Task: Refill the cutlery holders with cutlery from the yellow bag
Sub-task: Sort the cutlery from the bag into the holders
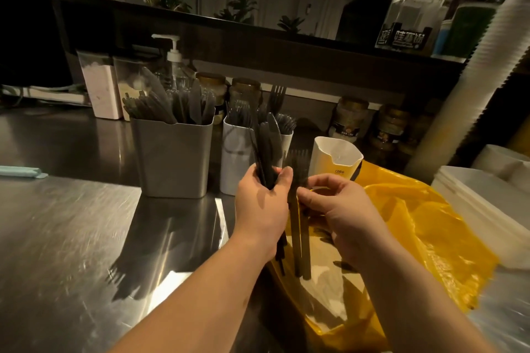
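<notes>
Carefully now: sorting black cutlery above the yellow bag (430, 226).
The left hand (262, 203) has its grip curled round upright knives (268, 140); the right hand (341, 209) pinches forks (298, 163). A loose pinch could drop forks onto the worktop (71, 223) or among the knives. Dim light hides the bag's contents and the white holder (337, 156) interior.

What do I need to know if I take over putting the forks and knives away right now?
Left hand grips a bunch of black knives. Right hand pinches black forks. Both are above the yellow bag, which lies open on the steel counter.
Done: grey holder is packed with knives; middle white holder has cutlery in it.
Left: right white holder shows nothing inside. Drop the held pieces into holders, then take the dark pieces in the bag.
</notes>
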Motion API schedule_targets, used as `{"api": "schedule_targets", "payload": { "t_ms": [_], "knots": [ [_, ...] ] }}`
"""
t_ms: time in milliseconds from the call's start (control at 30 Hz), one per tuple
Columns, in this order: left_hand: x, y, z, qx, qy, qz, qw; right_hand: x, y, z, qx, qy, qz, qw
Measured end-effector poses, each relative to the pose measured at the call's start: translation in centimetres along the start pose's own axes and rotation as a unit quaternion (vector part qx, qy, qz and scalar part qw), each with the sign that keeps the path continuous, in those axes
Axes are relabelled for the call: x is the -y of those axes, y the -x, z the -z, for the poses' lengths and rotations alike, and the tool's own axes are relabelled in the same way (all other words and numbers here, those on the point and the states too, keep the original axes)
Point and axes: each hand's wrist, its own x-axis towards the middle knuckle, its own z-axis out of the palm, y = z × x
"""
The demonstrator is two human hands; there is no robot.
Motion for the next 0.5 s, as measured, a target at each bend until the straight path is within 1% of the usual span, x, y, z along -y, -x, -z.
{"api": "schedule_targets", "payload": {
  "t_ms": [67, 133, 233, 333, 400, 433, 500],
  "knots": [
    [-0.4, 0.3, 0.1, 0.016, 0.009, 0.002, 1.0, 0.2, 0.0, 0.1, 0.02, 0.001, 0.002, 1.0],
    [-0.7, 0.3, 0.3, 0.04, 0.044, 0.025, 0.998, 0.7, -0.1, 0.3, 0.037, 0.015, 0.007, 0.999],
    [-1.2, 0.2, 0.7, 0.072, 0.072, 0.048, 0.994, 1.7, -0.3, 0.2, 0.082, 0.024, -0.01, 0.996],
    [-1.9, -0.6, 1.4, 0.075, 0.073, 0.047, 0.993, 2.9, -0.8, -0.2, 0.121, 0.035, -0.007, 0.992],
    [-2.6, -1.5, 2.5, 0.065, 0.076, 0.047, 0.994, 4.4, -1.4, -0.5, 0.107, -0.014, 0.026, 0.994],
    [-2.9, -2.0, 3.3, 0.055, 0.077, 0.049, 0.994, 5.5, -1.9, -0.5, 0.082, -0.061, 0.058, 0.993],
    [-3.4, -3.0, 5.4, 0.043, 0.076, 0.052, 0.995, 7.9, -3.1, -0.5, 0.02, -0.152, 0.152, 0.976]
  ]
}}
